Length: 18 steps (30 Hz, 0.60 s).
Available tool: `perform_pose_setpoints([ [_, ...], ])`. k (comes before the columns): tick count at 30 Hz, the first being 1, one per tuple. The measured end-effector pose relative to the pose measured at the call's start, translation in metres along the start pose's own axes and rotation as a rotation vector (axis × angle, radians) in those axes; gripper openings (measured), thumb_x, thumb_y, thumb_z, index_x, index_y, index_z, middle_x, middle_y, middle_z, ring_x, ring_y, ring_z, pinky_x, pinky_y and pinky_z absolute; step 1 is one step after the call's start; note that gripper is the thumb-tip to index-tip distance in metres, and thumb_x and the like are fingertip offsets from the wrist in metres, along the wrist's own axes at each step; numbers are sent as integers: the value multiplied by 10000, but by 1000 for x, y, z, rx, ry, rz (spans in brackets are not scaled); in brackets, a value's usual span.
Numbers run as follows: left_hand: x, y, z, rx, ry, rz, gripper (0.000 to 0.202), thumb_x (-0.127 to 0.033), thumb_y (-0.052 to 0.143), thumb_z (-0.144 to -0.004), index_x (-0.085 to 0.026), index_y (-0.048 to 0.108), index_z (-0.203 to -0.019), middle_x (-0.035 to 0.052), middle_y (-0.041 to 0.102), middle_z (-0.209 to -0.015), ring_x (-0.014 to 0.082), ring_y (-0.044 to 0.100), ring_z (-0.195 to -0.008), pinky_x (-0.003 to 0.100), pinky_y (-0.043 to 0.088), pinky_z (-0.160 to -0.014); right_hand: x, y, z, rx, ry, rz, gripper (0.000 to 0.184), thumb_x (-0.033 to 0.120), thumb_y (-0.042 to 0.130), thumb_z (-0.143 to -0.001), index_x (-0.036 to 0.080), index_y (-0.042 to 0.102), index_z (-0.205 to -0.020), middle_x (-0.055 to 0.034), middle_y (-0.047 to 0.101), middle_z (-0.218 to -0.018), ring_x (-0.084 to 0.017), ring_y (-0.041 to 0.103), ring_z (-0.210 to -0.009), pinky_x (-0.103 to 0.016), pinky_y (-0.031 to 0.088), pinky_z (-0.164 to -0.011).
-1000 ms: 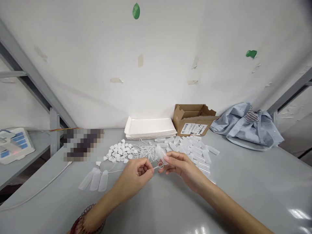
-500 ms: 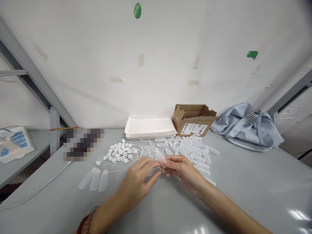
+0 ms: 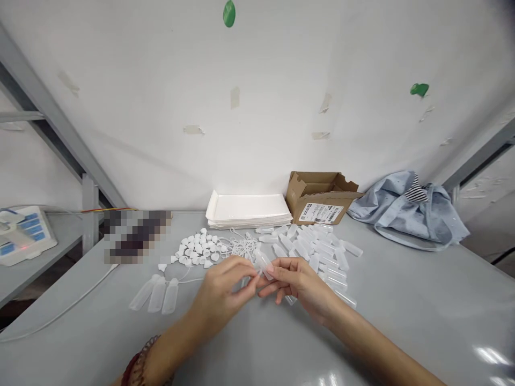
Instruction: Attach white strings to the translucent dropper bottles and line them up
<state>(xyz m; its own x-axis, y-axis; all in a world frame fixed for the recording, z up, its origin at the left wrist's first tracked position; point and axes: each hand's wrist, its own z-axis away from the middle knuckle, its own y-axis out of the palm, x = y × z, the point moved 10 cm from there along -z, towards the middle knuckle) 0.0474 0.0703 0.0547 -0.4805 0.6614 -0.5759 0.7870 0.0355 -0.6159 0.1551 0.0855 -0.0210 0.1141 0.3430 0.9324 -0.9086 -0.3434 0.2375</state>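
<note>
Right hand [image 3: 300,279]: gripping one translucent bottle [image 3: 263,264] between thumb and fingers, the bottle tilted, its narrow end leaning away toward the left hand's side.

Left hand [image 3: 225,284]: thumb and forefinger drawn together in a pinch just beside that bottle; cannot tell whether anything sits between the tips. Dark bracelets [image 3: 141,360] at its wrist.

Three bottles [image 3: 156,296]: lying side by side on the grey desk [image 3: 406,305], left of the left hand; a thin white cord runs from near their necks toward that hand.

White caps [image 3: 197,249]: loose pile, beyond the left hand.

White cords [image 3: 241,247]: tangled heap, beyond the gap between the hands.

Loose bottles [image 3: 322,248]: heap beyond the right hand, some extending to its right.

White stack [image 3: 247,206]: flat pieces, beyond the cords.

Cardboard box [image 3: 322,201]: open-topped, labelled, beyond the right hand and the heap.

Blue cloth bag [image 3: 406,209]: crumpled, beyond and well right of the right hand.
</note>
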Motion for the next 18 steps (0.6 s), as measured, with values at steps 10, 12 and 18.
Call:
perform_pose_setpoints([
  [10, 51, -11, 9, -75, -595, 458, 150, -310, 692, -711, -192, 676, -802, 16, 655, -799, 161, 619, -779, 240, 552, -684, 12, 12, 5, 53, -119, 118, 359, 451, 719, -688, 118, 642, -799, -66, 699, -728, -134, 634, -567, -250, 455, -558],
  [12, 51, -8, 9, -41, -611, 495, 212, -315, 698, -703, -196, 686, -878, 24, 658, -836, 176, 618, -841, 255, 550, -727, 13, 11, 6, 40, -120, 156, 353, 446, 722, -684, 124, 639, -800, -55, 689, -710, -125, 613, -544, -251, 450, -554],
  [18, 50, 8, 7, 203, -589, 518, 182, -351, 666, -737, -209, 717, -839, 28, 658, -869, 178, 612, -828, 255, 521, -730, 21, 4, 10, -73, -225, 442, 248, 384, 708, -720, 152, 652, -791, 11, 601, -570, -126, 583, -517, -255, 428, -552],
])
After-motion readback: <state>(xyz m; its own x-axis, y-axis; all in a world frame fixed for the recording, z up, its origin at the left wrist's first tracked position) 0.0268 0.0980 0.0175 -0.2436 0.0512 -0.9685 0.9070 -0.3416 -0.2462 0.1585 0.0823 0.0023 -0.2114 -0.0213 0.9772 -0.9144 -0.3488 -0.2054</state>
